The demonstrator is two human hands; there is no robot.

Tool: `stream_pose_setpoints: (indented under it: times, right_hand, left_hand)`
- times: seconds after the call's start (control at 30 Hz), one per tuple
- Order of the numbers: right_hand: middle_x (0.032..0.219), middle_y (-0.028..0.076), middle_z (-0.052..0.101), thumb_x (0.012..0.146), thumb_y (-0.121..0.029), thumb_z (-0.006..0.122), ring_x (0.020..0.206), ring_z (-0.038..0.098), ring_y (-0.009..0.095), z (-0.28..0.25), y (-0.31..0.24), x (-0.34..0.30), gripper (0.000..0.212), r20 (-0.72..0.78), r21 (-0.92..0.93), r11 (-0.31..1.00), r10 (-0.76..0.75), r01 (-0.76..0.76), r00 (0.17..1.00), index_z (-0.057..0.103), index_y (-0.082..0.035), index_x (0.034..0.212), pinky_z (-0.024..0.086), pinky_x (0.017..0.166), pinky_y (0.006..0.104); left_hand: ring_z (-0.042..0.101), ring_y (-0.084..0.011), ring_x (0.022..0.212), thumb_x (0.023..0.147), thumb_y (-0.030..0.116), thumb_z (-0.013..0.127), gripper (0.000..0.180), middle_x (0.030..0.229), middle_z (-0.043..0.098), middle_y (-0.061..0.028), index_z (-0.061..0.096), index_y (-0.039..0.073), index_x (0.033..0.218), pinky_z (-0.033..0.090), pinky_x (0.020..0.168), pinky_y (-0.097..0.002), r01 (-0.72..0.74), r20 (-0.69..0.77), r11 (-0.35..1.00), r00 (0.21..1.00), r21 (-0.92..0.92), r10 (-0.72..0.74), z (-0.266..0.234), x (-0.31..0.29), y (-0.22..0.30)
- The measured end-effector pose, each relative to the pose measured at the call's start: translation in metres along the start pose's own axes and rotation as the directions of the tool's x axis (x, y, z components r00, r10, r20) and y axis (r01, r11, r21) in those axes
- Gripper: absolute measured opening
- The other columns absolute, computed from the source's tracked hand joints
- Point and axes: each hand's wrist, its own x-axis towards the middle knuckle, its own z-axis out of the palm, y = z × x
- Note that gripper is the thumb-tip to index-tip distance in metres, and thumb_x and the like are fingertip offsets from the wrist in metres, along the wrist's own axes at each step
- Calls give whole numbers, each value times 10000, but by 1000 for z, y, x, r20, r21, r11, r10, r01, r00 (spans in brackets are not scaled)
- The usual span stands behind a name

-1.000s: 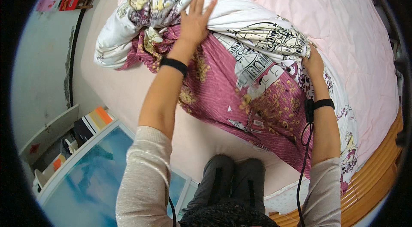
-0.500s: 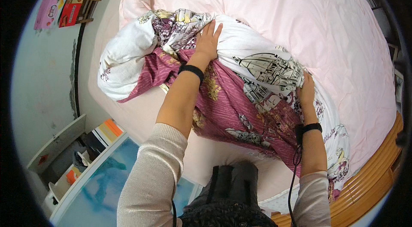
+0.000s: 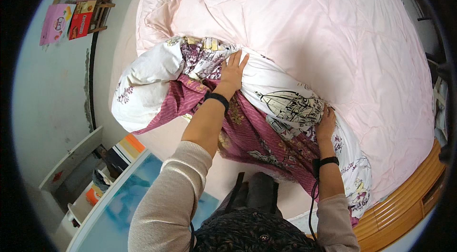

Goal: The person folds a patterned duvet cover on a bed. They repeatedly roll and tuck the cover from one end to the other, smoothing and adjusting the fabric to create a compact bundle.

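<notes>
A patterned duvet cover (image 3: 252,133), white with printed drawings on one face and maroon on the other, lies bunched in a thick roll across the bed. Beyond it spreads a puffy pale pink duvet (image 3: 285,9). My left hand (image 3: 232,71) rests on top of the roll, fingers stretched and a little apart. Farther right, my right hand (image 3: 325,123) has its fingers curled over the white part of the cover, with some fingertips lost in the folds. Both wrists wear black bands.
The pale pink bed sheet (image 3: 223,176) shows at the near side, close to my legs. At the left stand an opened drawer (image 3: 71,161) and a blue-topped cabinet (image 3: 119,204). Boxes (image 3: 58,23) lean by the wall. A wooden bed edge (image 3: 400,204) curves at the lower right.
The whole view has shifted, so bed and hands sit lower in the picture. Both hands keep their places on the duvet cover, and the roll looks much the same.
</notes>
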Motion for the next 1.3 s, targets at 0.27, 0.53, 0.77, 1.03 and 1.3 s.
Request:
stream_pose_setpoints:
  times: [0.27, 0.53, 0.77, 1.03, 1.3]
  right_hand:
    - [1325, 183, 390, 658, 57, 640, 1214, 384, 350, 6, -5, -11, 818, -174, -30, 996, -87, 83, 981, 310, -54, 1398, 298, 1037, 445]
    - [1314, 144, 412, 714, 76, 535, 1219, 385, 319, 15, -14, -7, 761, -196, -154, 987, 18, -49, 980, 291, -84, 1417, 260, 1073, 453]
    - [1330, 108, 406, 735, 21, 542, 1255, 375, 279, 25, -13, -3, 733, -197, -197, 974, 76, -115, 977, 305, -118, 1414, 258, 1082, 444]
    - [1329, 88, 407, 717, 2, 582, 1253, 387, 254, 25, -15, -6, 795, -183, -195, 971, 105, -141, 978, 275, -157, 1434, 269, 1077, 429]
    - [1339, 132, 401, 639, 12, 687, 1264, 374, 294, -9, -37, -18, 863, -104, -87, 973, 206, -215, 973, 285, -47, 1401, 260, 1071, 461]
  left_hand:
    - [119, -256, 1383, 825, 160, 543, 840, 1514, 88, -92, 22, 191, 1484, 250, 1057, -480, 68, 54, 991, 996, 117, -75, 2, 6, 10]
    - [106, -274, 1379, 809, 157, 560, 849, 1510, 96, -113, 45, 170, 1484, 228, 1053, -491, 15, 65, 999, 998, 43, -18, -1, 3, 7]
    - [91, -311, 1382, 740, 145, 634, 935, 1504, 50, -158, 60, 136, 1478, 206, 1064, -489, -40, 15, 999, 999, 18, 40, 2, 3, 2]
    - [75, -304, 1388, 728, 166, 646, 988, 1512, 44, -150, 7, 151, 1482, 190, 1063, -479, -42, -6, 999, 999, 18, 42, 8, 4, 2]
    - [70, -311, 1389, 693, 156, 671, 1020, 1508, 54, -152, 22, 143, 1480, 173, 1071, -486, -64, -40, 997, 997, -32, 63, 19, 7, -1]
